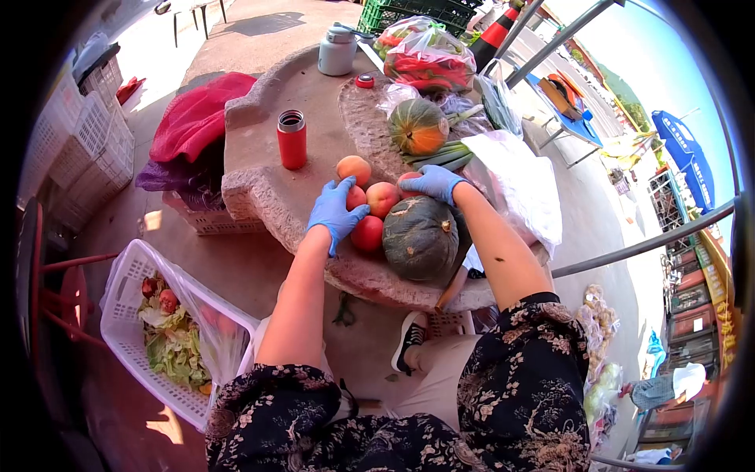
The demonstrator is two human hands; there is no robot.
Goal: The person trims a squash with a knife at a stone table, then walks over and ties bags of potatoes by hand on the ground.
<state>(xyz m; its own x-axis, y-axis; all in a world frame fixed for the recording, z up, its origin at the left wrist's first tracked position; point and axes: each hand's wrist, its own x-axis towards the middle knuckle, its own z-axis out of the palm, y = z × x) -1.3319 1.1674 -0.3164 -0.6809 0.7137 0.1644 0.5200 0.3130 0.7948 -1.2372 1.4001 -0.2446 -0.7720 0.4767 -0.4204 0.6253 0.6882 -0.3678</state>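
**Partly hidden, partly too small to read**

The right hand (436, 184) covers part of the far-right peach (409, 180); whether its fingers grip the fruit cannot be told. The left hand (336, 211) hides part of the reddish peach (358, 197) beside it. Creased plastic on the clear bag (429, 49), near the desk's (326, 102) far right edge, blurs its contents. The picture's top edge cuts off the green crate (409, 14), its bottom edge the floral blouse (528, 393). Lettering on the blue canopy (683, 153) is too small to read.

Peaches (383, 199): red-orng | striped pumpkin (407, 124): grn (w/ orng patch) | flask (292, 147): red
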